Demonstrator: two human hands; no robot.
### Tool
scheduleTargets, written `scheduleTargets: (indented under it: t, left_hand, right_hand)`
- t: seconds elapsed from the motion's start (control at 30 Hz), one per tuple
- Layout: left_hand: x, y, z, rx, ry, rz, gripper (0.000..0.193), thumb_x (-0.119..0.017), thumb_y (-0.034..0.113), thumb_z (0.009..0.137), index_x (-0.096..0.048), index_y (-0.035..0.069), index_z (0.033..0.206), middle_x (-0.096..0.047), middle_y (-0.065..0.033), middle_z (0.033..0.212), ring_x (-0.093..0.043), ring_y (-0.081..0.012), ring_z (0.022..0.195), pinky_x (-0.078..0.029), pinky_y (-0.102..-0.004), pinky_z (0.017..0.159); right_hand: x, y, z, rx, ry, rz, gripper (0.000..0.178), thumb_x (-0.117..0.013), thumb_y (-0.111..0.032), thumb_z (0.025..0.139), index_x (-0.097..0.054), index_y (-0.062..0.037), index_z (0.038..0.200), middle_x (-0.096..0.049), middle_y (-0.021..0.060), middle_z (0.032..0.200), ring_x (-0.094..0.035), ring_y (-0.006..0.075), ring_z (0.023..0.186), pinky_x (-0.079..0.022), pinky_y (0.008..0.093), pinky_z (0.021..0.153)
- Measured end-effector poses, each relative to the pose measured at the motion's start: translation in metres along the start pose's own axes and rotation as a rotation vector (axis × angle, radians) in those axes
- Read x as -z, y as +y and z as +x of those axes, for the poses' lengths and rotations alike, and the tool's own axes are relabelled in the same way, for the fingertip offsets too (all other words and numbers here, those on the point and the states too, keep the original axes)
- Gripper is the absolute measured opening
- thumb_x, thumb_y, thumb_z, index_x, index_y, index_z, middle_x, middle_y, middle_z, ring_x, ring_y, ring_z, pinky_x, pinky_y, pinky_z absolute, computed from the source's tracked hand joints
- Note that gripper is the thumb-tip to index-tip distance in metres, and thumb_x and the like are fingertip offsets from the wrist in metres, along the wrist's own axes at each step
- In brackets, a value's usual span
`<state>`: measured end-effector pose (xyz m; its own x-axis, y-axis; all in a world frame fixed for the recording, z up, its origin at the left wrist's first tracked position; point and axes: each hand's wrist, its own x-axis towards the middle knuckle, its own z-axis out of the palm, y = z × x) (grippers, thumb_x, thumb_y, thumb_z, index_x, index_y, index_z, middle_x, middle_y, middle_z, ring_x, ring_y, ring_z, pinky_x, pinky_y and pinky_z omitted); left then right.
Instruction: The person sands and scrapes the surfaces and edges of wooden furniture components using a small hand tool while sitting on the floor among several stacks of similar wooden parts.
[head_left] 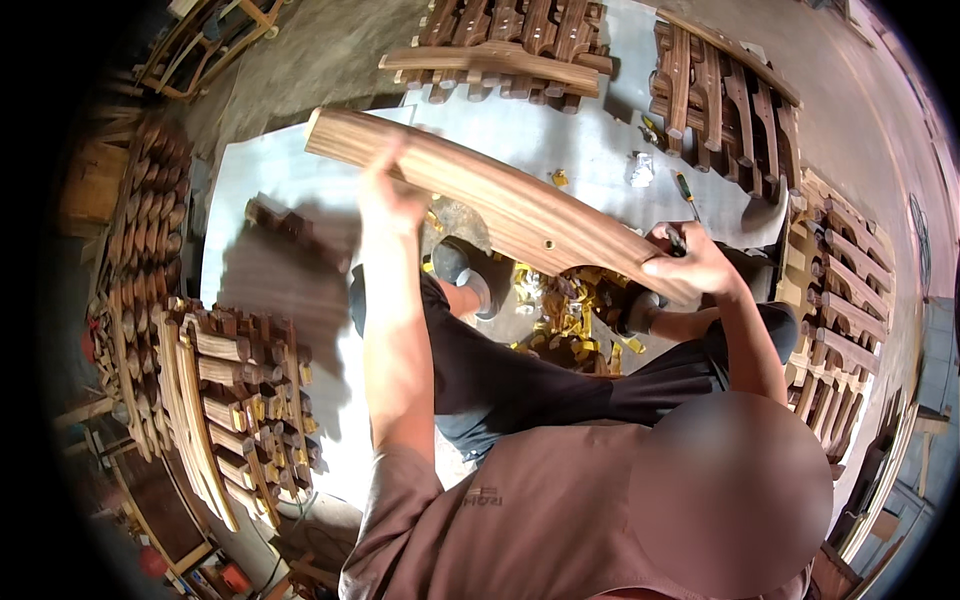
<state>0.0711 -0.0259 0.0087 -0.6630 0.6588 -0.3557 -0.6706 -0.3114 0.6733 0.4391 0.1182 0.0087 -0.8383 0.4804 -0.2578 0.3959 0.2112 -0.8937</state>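
Basically, the long curved light-brown wooden slat (500, 205) is held in the air across the lap, long axis running from upper left down to lower right. Left hand (388, 195) is closed around it near the upper-left end; right hand (692, 268) is closed over the lower-right end. Both have hold of the slat, so neither arm is nearer; each owns one end.

Right hand also seems to pinch something dark and slim against the wood, possibly a tool; too small to tell. A small round hole (548, 243) sits on the slat's face, closer to the right hand than the left.

Below the slat: crossed legs in dark trousers, and a scatter of small brass-yellow fittings (570, 320) on the pale sheet surface (560, 140), between the knees.

Edges and room:
- Upper-left end of the slat points toward bare sheet, well apart from anything.
- Lower-right end is near the stack of dark wooden slatted frames (835, 290) on the right.
- More dark wooden slatted frames (505, 50) lie ahead, apart from the slat.
- Bundle of dark and light wooden pieces (240, 400) lies at the left, below the left elbow.
- Green-handled screwdriver (686, 193) lies on the sheet just beyond the right hand.

Most open room is up and to the left.
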Motion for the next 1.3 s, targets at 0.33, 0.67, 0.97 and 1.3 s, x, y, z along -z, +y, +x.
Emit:
scheduleTargets:
  t: [0.33,0.67,0.97,1.3]
  left_hand:
    - [0.014,-0.06,0.004,0.275,-0.038,0.002,0.045,-0.069,0.031,0.093,-0.055,0.004,0.125,-0.059,-0.0145,0.127,-0.048,-0.0345,0.127,-0.032,-0.0595,0.111]
    - [0.026,-0.077,0.03,0.303,-0.287,0.023,0.042,-0.067,0.019,0.088,-0.057,0.003,0.126,-0.058,-0.0135,0.128,-0.048,-0.0306,0.125,-0.035,-0.0517,0.108]
    - [0.011,-0.06,0.007,0.388,-0.578,0.245,0.033,-0.057,0.02,0.096,-0.056,0.0,0.122,-0.06,-0.0087,0.114,-0.056,-0.0192,0.096,-0.049,-0.0331,0.082]
    - [0.016,-0.076,0.054,0.606,-0.591,0.209,0.022,-0.052,0.019,0.101,-0.064,0.002,0.106,-0.066,-0.0065,0.098,-0.064,-0.0178,0.085,-0.055,-0.0308,0.072]
  right_hand:
    - [-0.002,0.005,0.011,0.211,0.29,-0.903,0.057,-0.082,-0.043,0.063,-0.068,-0.0061,0.104,-0.07,0.0094,0.081,-0.065,0.0286,0.085,-0.054,0.0395,0.07]
    - [0.007,0.019,0.002,0.094,0.316,-0.888,0.059,-0.073,-0.061,0.069,-0.069,-0.0129,0.102,-0.068,0.0117,0.073,-0.067,0.0311,0.068,-0.054,0.0435,0.062]
    - [0.069,0.016,-0.065,0.028,0.957,-0.389,0.042,-0.083,-0.041,0.062,-0.069,-0.0087,0.086,-0.066,0.0127,0.07,-0.066,0.0313,0.068,-0.052,0.0405,0.064]
    - [0.073,0.136,-0.296,-0.826,1.708,-0.148,0.056,-0.075,-0.034,0.071,-0.066,-0.0089,0.12,-0.072,0.0168,0.102,-0.069,0.0316,0.094,-0.054,0.0381,0.086]
